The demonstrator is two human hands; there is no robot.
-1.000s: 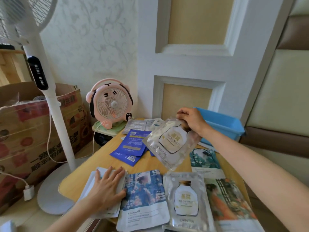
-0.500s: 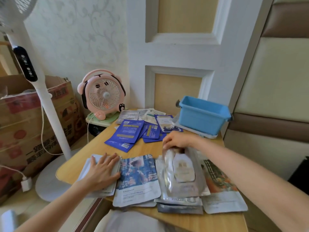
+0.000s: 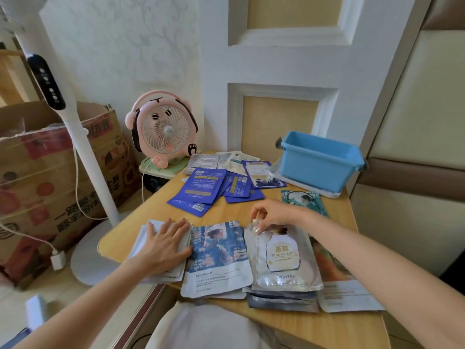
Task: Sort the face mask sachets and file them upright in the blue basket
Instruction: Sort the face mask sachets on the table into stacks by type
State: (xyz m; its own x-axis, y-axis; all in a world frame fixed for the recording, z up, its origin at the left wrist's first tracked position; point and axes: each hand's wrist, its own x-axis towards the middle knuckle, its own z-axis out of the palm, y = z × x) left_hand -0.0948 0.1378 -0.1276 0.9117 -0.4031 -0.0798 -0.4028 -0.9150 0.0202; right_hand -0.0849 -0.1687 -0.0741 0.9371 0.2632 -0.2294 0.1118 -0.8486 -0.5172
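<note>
**Slippery foil, grab the edge**

The grip of your right hand [image 3: 273,215] pinched the top edge of the silver sachet [image 3: 283,258] on the counter [image 3: 226,211], well apart from the blue basket [image 3: 319,165]. Your left hand [image 3: 164,245] lay spread on the white stack [image 3: 145,230]. Probably light, floppy, slick: hold sealed edges.

Table top [image 3: 231,212] is seen as smooth, light wood-grain with a soft sheen; blue basket [image 3: 317,167] is made of smooth, matt-looking plastic. Silver sachet [image 3: 284,258] is finished in glossy, crinkled foil-like film, dark blue sachets [image 3: 201,190] in flatter film with less shine. Pink fan [image 3: 163,129] is moulded in shiny plastic, and cardboard box [image 3: 50,172] is shown as matt brown card banded with glossy tape.
</note>
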